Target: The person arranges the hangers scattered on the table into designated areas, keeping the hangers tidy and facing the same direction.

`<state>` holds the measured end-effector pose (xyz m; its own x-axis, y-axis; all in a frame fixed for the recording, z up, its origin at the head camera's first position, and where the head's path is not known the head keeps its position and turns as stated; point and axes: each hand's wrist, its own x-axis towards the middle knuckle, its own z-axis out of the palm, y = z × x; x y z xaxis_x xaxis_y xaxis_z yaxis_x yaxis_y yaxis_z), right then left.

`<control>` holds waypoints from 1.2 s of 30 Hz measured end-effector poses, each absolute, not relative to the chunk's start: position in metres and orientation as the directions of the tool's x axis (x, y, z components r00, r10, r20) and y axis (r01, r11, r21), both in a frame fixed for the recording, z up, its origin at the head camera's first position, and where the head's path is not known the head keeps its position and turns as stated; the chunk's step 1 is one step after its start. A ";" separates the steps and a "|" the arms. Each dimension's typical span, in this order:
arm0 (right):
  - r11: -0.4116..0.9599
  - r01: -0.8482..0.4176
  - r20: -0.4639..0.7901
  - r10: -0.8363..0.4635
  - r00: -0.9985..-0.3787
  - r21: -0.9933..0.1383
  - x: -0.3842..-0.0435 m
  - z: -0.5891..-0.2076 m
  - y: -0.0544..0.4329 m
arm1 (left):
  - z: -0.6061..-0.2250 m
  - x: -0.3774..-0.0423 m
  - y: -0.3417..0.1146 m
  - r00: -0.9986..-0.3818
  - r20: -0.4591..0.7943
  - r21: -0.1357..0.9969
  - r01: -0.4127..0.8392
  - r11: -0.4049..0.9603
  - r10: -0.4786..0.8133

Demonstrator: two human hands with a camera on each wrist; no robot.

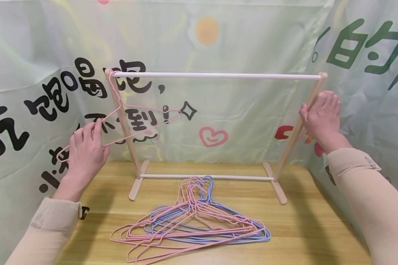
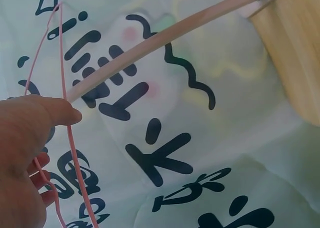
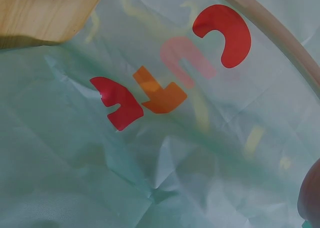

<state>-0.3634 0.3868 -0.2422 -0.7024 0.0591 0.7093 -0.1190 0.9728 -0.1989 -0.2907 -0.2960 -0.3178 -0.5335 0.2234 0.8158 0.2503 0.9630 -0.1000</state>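
My left hand (image 1: 87, 145) holds a pink hanger (image 1: 146, 130) near its left end, and the hanger's hook is over the left end of the rack's white top bar (image 1: 215, 76). In the left wrist view, the thumb of the left hand (image 2: 25, 153) presses on the pink wire, beside the wooden left post (image 2: 165, 36). On the far side, my right hand (image 1: 323, 119) grips the clothes rack's right post (image 1: 292, 141) below its top. The right wrist view shows that post (image 3: 280, 31) and a fingertip (image 3: 311, 195) at the edge.
Several pink hangers (image 1: 192, 202) and blue hangers (image 1: 268, 236) lie in an overlapping pile on the wooden table (image 1: 96, 221), in front of the rack's white lower bar (image 1: 166, 177). Printed cloth (image 1: 252, 40) hangs behind and along both sides.
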 end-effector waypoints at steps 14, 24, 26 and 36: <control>0.976 -0.118 0.712 0.051 -0.700 -0.185 -0.365 -0.242 0.386 | -0.319 -0.278 -0.287 -0.599 0.783 0.009 0.275 0.961 0.164; 0.974 -0.122 0.718 0.053 -0.694 -0.190 -0.365 -0.242 0.385 | -0.339 -0.256 -0.265 -0.509 0.855 0.123 0.391 0.912 0.103; 0.974 -0.122 0.719 0.054 -0.693 -0.191 -0.365 -0.242 0.385 | -0.343 -0.252 -0.259 -0.484 0.870 0.139 0.423 0.895 0.093; 0.975 -0.118 0.711 0.052 -0.701 -0.188 -0.364 -0.241 0.385 | -0.370 -0.233 -0.222 -0.488 0.866 0.197 0.529 0.825 0.106</control>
